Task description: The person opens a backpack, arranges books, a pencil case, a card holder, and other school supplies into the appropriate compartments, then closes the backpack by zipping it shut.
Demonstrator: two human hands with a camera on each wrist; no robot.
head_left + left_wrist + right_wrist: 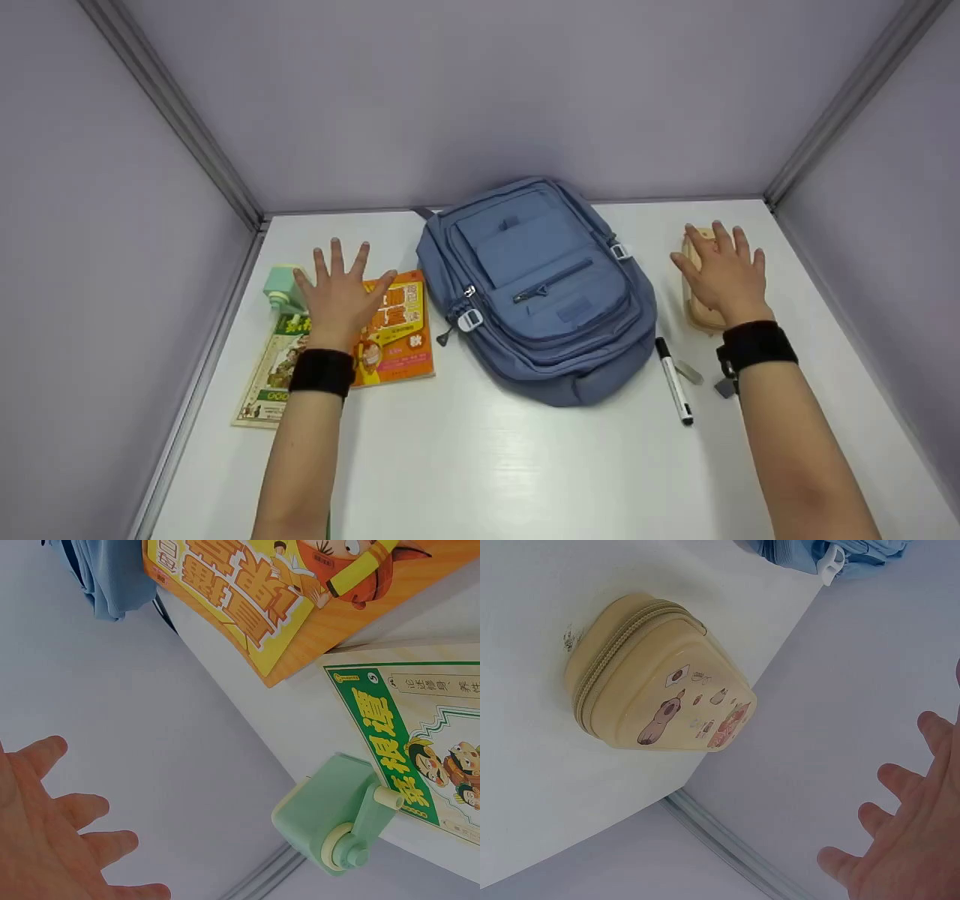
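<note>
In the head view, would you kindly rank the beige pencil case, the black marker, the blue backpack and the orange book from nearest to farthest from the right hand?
1. Beige pencil case: directly under the right hand.
2. Black marker: just left of the wrist, nearer the viewer.
3. Blue backpack: table centre, to the hand's left.
4. Orange book: far left, under the left hand.

You are at a recording booth: plain lilac wall panels (480, 90) joined by metal corner strips (172, 112) at upper left and right enclose a bare white tabletop (480, 465).
</note>
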